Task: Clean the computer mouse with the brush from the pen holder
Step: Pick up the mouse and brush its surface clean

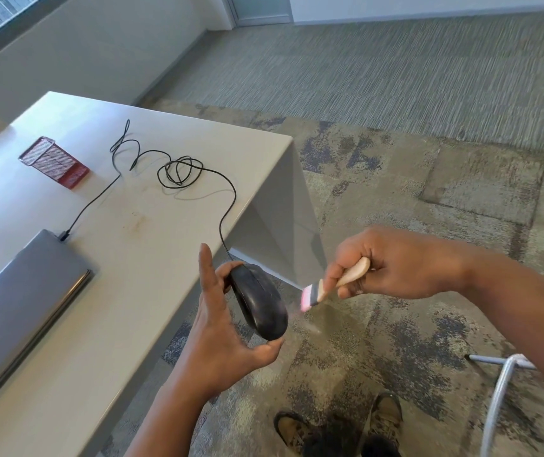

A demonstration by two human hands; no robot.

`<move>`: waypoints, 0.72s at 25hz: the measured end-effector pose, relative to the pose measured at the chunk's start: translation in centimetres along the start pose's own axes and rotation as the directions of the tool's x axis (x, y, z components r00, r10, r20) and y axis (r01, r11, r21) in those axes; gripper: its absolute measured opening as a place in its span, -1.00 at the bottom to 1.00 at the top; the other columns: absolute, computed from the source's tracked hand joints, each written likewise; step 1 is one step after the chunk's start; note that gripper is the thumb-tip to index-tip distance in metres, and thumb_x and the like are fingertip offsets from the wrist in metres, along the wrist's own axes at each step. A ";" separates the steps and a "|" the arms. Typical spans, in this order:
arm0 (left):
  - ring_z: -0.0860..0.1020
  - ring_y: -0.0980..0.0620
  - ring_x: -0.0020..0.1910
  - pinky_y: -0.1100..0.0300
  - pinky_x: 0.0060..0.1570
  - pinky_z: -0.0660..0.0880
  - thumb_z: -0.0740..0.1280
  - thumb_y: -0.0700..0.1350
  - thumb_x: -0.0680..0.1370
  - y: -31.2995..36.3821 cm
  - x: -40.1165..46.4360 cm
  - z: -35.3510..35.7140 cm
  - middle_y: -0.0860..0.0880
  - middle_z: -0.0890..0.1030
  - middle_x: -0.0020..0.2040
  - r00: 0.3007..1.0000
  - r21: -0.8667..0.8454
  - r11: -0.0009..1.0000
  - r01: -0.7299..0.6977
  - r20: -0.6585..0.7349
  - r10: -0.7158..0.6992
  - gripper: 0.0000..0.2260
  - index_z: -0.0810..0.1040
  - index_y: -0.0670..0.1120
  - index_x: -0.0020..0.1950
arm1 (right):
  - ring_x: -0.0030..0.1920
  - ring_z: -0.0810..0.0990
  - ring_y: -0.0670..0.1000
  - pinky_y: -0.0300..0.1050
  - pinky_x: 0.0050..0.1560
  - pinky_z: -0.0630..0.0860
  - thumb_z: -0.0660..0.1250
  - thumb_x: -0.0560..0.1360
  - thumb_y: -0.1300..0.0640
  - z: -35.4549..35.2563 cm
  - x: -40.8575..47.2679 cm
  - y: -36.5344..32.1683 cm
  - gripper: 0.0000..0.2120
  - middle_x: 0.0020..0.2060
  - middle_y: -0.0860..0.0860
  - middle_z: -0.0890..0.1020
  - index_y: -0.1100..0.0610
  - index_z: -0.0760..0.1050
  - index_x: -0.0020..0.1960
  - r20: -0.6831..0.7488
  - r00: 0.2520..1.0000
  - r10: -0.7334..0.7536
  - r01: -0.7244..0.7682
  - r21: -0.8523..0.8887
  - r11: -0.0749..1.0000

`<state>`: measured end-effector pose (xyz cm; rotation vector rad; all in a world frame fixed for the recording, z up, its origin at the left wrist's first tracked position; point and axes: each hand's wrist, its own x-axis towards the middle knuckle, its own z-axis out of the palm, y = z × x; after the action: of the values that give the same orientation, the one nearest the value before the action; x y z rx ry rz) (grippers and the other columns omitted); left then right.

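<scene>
Two bare hands work just off the counter's (138,258) right edge, above the carpet (395,324). At the near left a closed laptop (23,308) lies flat, and beyond it, far left, a red mesh pen holder (54,163) lies tipped on its side. A black cable (178,173) runs from the laptop's far corner, coils on the counter and drops to the black computer mouse (259,301). Its body is pinched between the thumb and fingertips of the left hand (221,328), index finger pointing up. Just right of the mouse, not touching, is the pink bristle tip of the brush (326,285), its pale handle clamped in the right hand's (392,262) closed grip.
</scene>
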<state>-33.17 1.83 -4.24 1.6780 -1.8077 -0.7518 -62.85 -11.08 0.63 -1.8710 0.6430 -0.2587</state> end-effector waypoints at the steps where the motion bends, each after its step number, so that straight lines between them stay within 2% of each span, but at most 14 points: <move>1: 0.42 0.19 0.54 0.39 0.51 0.24 0.72 0.17 0.25 0.0 0.0 0.0 0.36 0.32 0.50 1.000 -0.001 1.000 0.002 0.001 -0.002 0.49 -0.45 0.21 0.72 | -0.19 0.67 -0.22 -0.35 -0.16 0.52 0.52 0.50 0.27 -0.1 -0.1 0.3 -0.81 -0.21 -0.16 0.72 0.00 0.73 0.01 -0.017 1.000 0.015 -0.015 0.029 0.999; 4: 0.42 0.16 0.55 0.40 0.51 0.24 0.72 0.13 0.25 0.1 0.2 0.1 0.35 0.33 0.50 1.000 -0.010 1.000 -0.004 0.013 0.004 0.49 -0.46 0.23 0.71 | -0.29 0.60 -0.20 -0.37 -0.27 0.47 0.53 0.49 0.21 0.4 0.5 0.5 -0.88 -0.26 -0.09 0.71 0.05 0.72 0.01 -0.178 0.983 -0.039 0.079 0.222 0.972; 5: 0.42 0.17 0.55 0.45 0.51 0.24 0.71 0.12 0.26 0.2 0.3 0.2 0.36 0.34 0.50 1.000 -0.015 1.000 -0.009 0.019 0.009 0.48 -0.46 0.23 0.71 | -0.29 0.58 -0.14 -0.32 -0.27 0.46 0.52 0.49 0.18 0.9 1.0 0.4 -0.88 -0.26 -0.03 0.70 0.07 0.72 0.03 -0.247 0.967 -0.060 0.134 0.293 0.947; 7: 0.43 0.16 0.54 0.49 0.48 0.24 0.69 0.12 0.27 0.6 0.4 0.4 0.35 0.35 0.49 0.999 -0.018 0.999 -0.029 0.022 0.029 0.46 -0.46 0.23 0.71 | -0.25 0.55 0.07 -0.09 -0.22 0.46 0.50 0.49 0.18 2.4 2.1 0.1 -0.87 -0.21 0.25 0.68 0.12 0.72 0.04 -0.325 0.942 -0.081 0.217 0.408 0.887; 9: 0.45 0.12 0.54 0.46 0.48 0.27 0.69 0.12 0.28 1.0 0.6 0.4 0.29 0.38 0.50 0.999 -0.019 0.999 -0.049 0.014 0.049 0.45 -0.45 0.21 0.72 | -0.23 0.50 0.16 0.06 -0.21 0.40 0.49 0.48 0.21 3.2 2.7 0.2 -0.88 -0.18 0.41 0.61 0.13 0.71 0.01 -0.332 0.940 -0.074 0.225 0.444 0.868; 12: 0.49 0.06 0.51 0.40 0.48 0.32 0.69 0.10 0.28 1.4 0.9 0.1 0.16 0.43 0.51 0.998 -0.045 0.998 -0.054 -0.030 0.053 0.45 -0.43 0.19 0.73 | -0.18 0.50 0.22 0.13 -0.19 0.38 0.51 0.45 0.17 2.8 2.3 1.3 -0.87 -0.14 0.50 0.55 0.10 0.72 -0.01 -0.260 0.965 -0.044 0.172 0.496 0.851; 14: 0.50 0.05 0.51 0.36 0.50 0.33 0.69 0.10 0.29 1.7 1.1 0.0 0.08 0.45 0.51 0.997 -0.059 0.996 -0.067 -0.054 0.064 0.43 -0.42 0.21 0.73 | -0.19 0.53 0.23 0.09 -0.20 0.44 0.52 0.40 0.14 2.1 1.7 2.3 -0.85 -0.16 0.43 0.60 0.09 0.72 -0.03 -0.231 0.973 -0.004 0.128 0.527 0.840; 16: 0.50 0.03 0.52 0.32 0.53 0.32 0.68 0.10 0.30 1.8 1.2 -0.2 0.03 0.47 0.51 0.994 -0.066 0.994 -0.085 -0.074 0.080 0.41 -0.42 0.23 0.72 | -0.22 0.56 0.14 -0.09 -0.26 0.51 0.52 0.36 0.14 1.7 1.2 3.1 -0.84 -0.24 0.25 0.66 0.10 0.73 -0.06 -0.209 0.977 0.033 0.089 0.547 0.832; 18: 0.49 0.02 0.54 0.27 0.55 0.33 0.68 0.10 0.31 1.8 1.3 -0.4 -0.02 0.47 0.52 0.992 -0.066 0.993 -0.097 -0.082 0.091 0.41 -0.42 0.20 0.72 | -0.25 0.54 0.11 -0.18 -0.29 0.49 0.51 0.33 0.17 1.5 1.0 3.6 -0.85 -0.25 0.16 0.65 0.11 0.73 -0.10 -0.188 0.980 0.073 0.039 0.533 0.845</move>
<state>-34.20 0.59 -2.59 1.5450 -1.7730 -0.6905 -62.41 -11.34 -3.36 -1.3055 0.6434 -0.5632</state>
